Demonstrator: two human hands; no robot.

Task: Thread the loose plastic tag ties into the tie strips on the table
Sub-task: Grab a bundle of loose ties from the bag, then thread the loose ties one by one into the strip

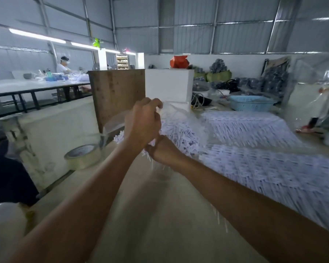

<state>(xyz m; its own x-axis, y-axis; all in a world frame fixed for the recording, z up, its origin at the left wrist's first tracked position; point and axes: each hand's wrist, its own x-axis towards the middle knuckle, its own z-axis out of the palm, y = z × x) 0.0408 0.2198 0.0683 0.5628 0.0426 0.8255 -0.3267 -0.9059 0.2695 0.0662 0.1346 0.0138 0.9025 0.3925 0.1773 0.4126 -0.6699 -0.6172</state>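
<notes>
A clear plastic bag [180, 118] full of loose white tag ties [180, 133] lies at the far middle of the table [160, 215]. My left hand [142, 124] grips the bag's gathered top, fingers curled. Below it, my right hand [164, 151] reaches into or under the bag; its fingers are hidden among the ties. A few ties stick out beneath my right hand. Rows of white tie strips [273, 168] lie stacked along the right side, with another stack [251, 126] behind them.
A roll of clear tape [80, 155] sits at the table's left edge. Behind the bag stand a brown board [116, 95] and a white box [169, 84]. A blue basket [251, 103] and clutter fill the back right. A person works at a far table [36, 86].
</notes>
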